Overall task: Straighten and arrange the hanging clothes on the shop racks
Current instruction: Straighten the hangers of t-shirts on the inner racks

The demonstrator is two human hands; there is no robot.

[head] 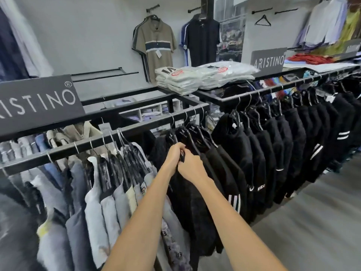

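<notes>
A black metal rack rail (136,130) runs across the view with clothes hanging from it. Grey, white and pale blue garments (93,192) hang on the left part. Black garments on black hangers (187,133) hang at the middle. My left hand (173,157) and my right hand (192,167) meet at the shoulder of the leftmost black garment (191,208), both closed on its fabric just below the hanger. A second rail (273,89) to the right carries a long row of black tops (293,145) with white stripes and logos.
Stacks of folded white shirts (195,79) lie on top of the rack. Two grey brand signs (35,102) (268,60) stand on the racks. Polo shirts (156,45) hang on the back wall. Grey floor (312,222) lies to the right of the racks.
</notes>
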